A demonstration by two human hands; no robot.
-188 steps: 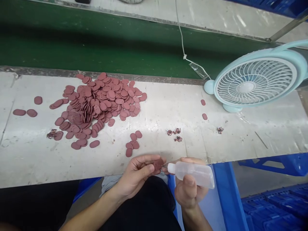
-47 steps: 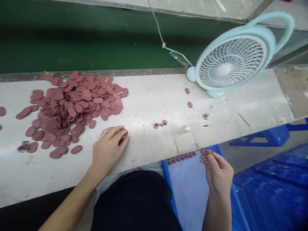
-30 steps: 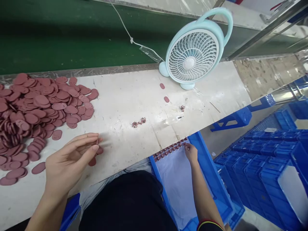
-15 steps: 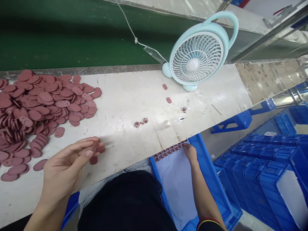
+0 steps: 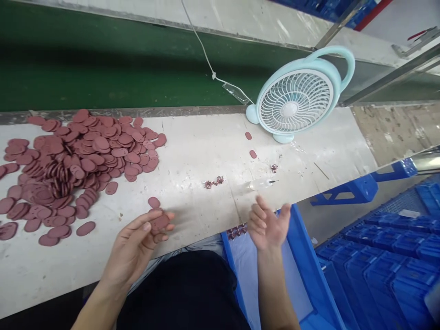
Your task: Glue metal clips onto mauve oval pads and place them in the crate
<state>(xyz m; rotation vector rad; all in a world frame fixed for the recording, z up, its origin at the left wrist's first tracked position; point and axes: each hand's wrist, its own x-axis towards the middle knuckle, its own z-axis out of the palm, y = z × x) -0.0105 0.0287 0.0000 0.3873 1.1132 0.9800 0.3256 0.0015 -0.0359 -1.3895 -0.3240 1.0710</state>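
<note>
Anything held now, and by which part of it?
Left hand: a red oval, thumb at the end nearest the palm, fingers behind. Right hand: nothing visible held.

The left hand [image 5: 132, 245] makes a thumb-and-finger pinch while the right hand [image 5: 268, 229] curls loosely, thumb spread.

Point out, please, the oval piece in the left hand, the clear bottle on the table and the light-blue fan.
Oval piece [image 5: 161, 222]: head view, middle of its flat face.
Clear bottle [image 5: 262, 184]: head view, on its see-through body.
Light-blue fan [image 5: 289, 109]: head view, on the round white hub of its grille.
</note>
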